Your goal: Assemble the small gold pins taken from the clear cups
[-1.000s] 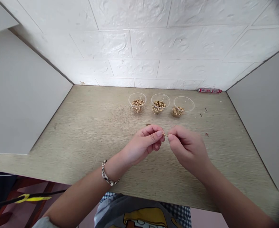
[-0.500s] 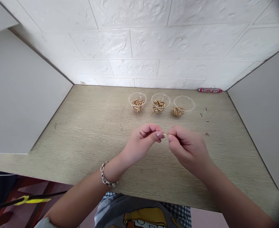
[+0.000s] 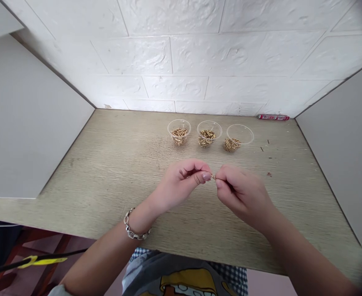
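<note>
My left hand [image 3: 181,183] and my right hand [image 3: 240,193] meet above the middle of the wood-grain table, fingertips pinched around a small brass pin [image 3: 213,177]. Most of the pin is hidden by my fingers, and only a short gold tip shows between the hands. Beyond them stand several clear plastic cups in a row: the left cup [image 3: 179,132], the middle cup [image 3: 209,133] and the right cup [image 3: 240,137]. Each holds loose brass pins. A chain bracelet [image 3: 136,225] circles my left wrist.
White brick-textured panelling [image 3: 174,53] backs the table, with grey side panels at left and right. A pink-red tube [image 3: 273,117] lies against the back wall. Dark specks dot the table right of the cups. The table's front edge runs below my forearms.
My left hand and bracelet have shifted slightly left and up. My right fingertips have moved a little left and still pinch the pin. The view has drifted slightly, with the cups sitting a little further right.
</note>
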Tool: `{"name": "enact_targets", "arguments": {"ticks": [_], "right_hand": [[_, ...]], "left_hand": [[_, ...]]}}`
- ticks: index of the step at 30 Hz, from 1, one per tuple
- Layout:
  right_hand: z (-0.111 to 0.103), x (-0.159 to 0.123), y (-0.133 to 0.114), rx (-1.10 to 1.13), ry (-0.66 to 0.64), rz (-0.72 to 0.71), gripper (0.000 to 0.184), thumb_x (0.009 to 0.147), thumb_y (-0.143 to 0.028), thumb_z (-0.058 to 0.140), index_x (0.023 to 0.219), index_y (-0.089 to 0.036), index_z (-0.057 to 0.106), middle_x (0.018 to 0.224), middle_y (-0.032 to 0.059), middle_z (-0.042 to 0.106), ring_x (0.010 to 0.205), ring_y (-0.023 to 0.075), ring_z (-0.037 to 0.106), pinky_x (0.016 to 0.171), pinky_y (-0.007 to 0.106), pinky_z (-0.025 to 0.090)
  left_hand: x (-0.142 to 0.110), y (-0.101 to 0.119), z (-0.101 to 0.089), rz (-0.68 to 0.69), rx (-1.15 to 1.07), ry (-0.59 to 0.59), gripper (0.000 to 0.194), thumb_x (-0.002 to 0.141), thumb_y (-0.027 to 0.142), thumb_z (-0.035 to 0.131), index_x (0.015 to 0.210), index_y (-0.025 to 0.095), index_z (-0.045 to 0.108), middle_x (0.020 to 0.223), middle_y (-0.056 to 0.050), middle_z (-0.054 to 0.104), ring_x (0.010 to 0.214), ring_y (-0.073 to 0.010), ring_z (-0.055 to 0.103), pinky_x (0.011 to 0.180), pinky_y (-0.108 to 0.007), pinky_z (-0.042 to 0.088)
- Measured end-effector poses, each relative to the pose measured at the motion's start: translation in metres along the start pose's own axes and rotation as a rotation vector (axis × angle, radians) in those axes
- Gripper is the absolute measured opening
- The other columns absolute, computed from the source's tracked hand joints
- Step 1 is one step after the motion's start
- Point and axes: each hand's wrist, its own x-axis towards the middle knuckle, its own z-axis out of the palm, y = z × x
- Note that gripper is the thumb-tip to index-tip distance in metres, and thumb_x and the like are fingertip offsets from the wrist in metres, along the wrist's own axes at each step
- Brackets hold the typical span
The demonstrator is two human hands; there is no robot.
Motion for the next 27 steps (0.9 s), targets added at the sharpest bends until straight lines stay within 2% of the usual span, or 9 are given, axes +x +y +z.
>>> {"name": "enact_targets", "arguments": {"ticks": [4, 7, 11, 17, 19, 23, 27], "right_hand": [[-0.002, 0.003, -0.001, 0.061, -0.042, 0.049, 0.019, 0.078, -0.008, 0.042, 0.063, -0.019, 0.037, 0.053, -0.0057, 0.037, 0.047, 0.0063, 0.034, 0.045, 0.020, 0.027], [-0.002, 0.003, -0.001, 0.093, -0.044, 0.071, 0.019, 0.078, -0.008, 0.042, 0.062, -0.019, 0.038, 0.052, -0.0059, 0.037, 0.046, 0.0060, 0.034, 0.045, 0.019, 0.027], [0.001, 0.001, 0.000, 0.082, 0.022, 0.059, 0.017, 0.080, -0.010, 0.043, 0.065, -0.019, 0.041, 0.054, -0.0054, 0.041, 0.049, 0.0064, 0.037, 0.048, 0.019, 0.030], [0.006, 0.001, 0.002, 0.023, 0.071, 0.085, 0.018, 0.080, -0.011, 0.043, 0.064, -0.018, 0.045, 0.052, -0.0056, 0.041, 0.048, 0.0062, 0.037, 0.047, 0.019, 0.029], [0.008, 0.000, 0.003, -0.026, 0.064, 0.138, 0.019, 0.080, -0.013, 0.044, 0.062, -0.017, 0.046, 0.050, -0.0058, 0.041, 0.046, 0.0061, 0.036, 0.046, 0.019, 0.028], [0.011, -0.001, 0.006, -0.099, 0.060, 0.252, 0.019, 0.082, -0.019, 0.046, 0.065, -0.017, 0.052, 0.054, -0.0036, 0.049, 0.050, 0.0075, 0.042, 0.048, 0.021, 0.029], [0.012, 0.001, 0.007, 0.017, 0.047, 0.330, 0.019, 0.083, -0.020, 0.046, 0.066, -0.017, 0.054, 0.052, -0.0045, 0.048, 0.049, 0.0073, 0.041, 0.047, 0.020, 0.030]], "left_hand": [[-0.001, 0.006, -0.008, 0.088, 0.291, -0.015, 0.015, 0.083, 0.028, 0.056, 0.074, 0.017, 0.062, 0.067, 0.001, 0.056, 0.063, -0.0088, 0.046, 0.060, -0.023, 0.035], [-0.001, 0.006, -0.009, 0.110, 0.337, -0.024, 0.016, 0.084, 0.028, 0.055, 0.075, 0.017, 0.061, 0.066, 0.002, 0.055, 0.063, -0.0085, 0.046, 0.060, -0.023, 0.034], [-0.001, 0.002, -0.005, 0.075, 0.210, -0.009, 0.015, 0.083, 0.029, 0.056, 0.076, 0.017, 0.060, 0.066, 0.002, 0.053, 0.062, -0.0080, 0.045, 0.059, -0.022, 0.035], [0.001, -0.002, 0.003, -0.080, -0.230, 0.051, 0.015, 0.079, 0.031, 0.061, 0.078, 0.016, 0.058, 0.081, -0.001, 0.064, 0.068, -0.0074, 0.055, 0.064, -0.021, 0.042], [0.001, -0.002, 0.006, -0.108, -0.268, 0.069, 0.015, 0.079, 0.029, 0.062, 0.077, 0.015, 0.059, 0.084, -0.002, 0.066, 0.068, -0.0071, 0.056, 0.064, -0.021, 0.043], [0.002, -0.002, 0.010, -0.111, -0.277, 0.112, 0.012, 0.077, 0.026, 0.064, 0.078, 0.014, 0.063, 0.076, -0.001, 0.066, 0.071, -0.0077, 0.058, 0.067, -0.021, 0.045], [0.002, -0.004, 0.012, -0.140, -0.382, 0.152, 0.013, 0.074, 0.025, 0.068, 0.076, 0.013, 0.063, 0.076, -0.001, 0.066, 0.073, -0.0083, 0.060, 0.073, -0.023, 0.047]]}}
